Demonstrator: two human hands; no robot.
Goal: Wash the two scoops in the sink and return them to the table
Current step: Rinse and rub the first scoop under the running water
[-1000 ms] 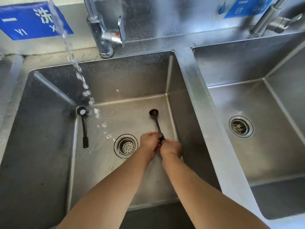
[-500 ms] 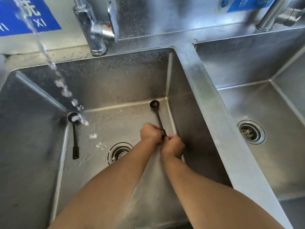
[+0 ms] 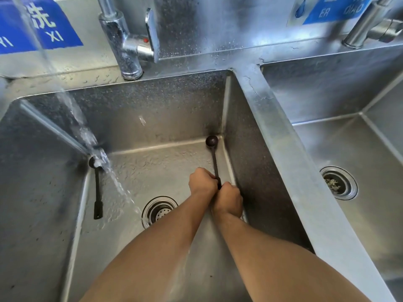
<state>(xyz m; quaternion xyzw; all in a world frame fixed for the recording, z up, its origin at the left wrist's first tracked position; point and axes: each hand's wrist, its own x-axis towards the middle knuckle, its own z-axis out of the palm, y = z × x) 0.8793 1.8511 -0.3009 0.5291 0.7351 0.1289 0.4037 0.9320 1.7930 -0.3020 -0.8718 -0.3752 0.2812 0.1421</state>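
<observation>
two bare forearms, left hand [image 3: 201, 180], right hand [image 3: 229, 200], sleeveless

Held scoop [image 3: 214, 159] handle end hidden inside both fists; faucet [image 3: 128, 43] spout cropped.

1. Your left hand [image 3: 201, 182] and right hand [image 3: 227, 200] crowd the sink [image 3: 165, 101] floor at 3 o'clock, hard by the right wall.
2. At 9 o'clock, the water stream [image 3: 72, 105] and the second scoop [image 3: 97, 188] bar the left side.
3. Open floor lies at 12 o'clock, above the drain [image 3: 158, 211].
</observation>
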